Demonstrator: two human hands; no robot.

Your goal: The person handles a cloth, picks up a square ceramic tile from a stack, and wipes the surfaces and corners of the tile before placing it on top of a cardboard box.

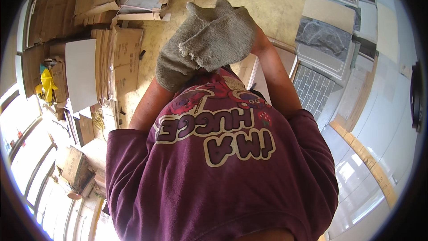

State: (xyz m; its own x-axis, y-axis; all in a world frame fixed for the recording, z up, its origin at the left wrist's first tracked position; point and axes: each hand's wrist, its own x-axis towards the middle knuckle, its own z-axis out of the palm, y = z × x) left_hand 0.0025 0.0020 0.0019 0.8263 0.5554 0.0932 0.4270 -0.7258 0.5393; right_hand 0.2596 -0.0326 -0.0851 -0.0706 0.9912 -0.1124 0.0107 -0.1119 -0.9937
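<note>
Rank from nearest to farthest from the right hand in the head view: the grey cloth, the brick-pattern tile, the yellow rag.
1. Grey cloth: covering the right hand, which grips its edge.
2. Brick-pattern tile: right, below it.
3. Yellow rag: far left, by the cardboard.

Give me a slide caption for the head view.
Both hands hidden under a grey cloth held before a maroon shirt, cardboard boxes nearby.

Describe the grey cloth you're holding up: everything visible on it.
The grey cloth is a coarse, towel-like rag, grey-green, folded over itself in overlapping layers with a frayed, ragged edge across its middle. It hangs bunched in front of the maroon shirt, held up at both sides; the hands are hidden under it, only the forearms show.
</note>
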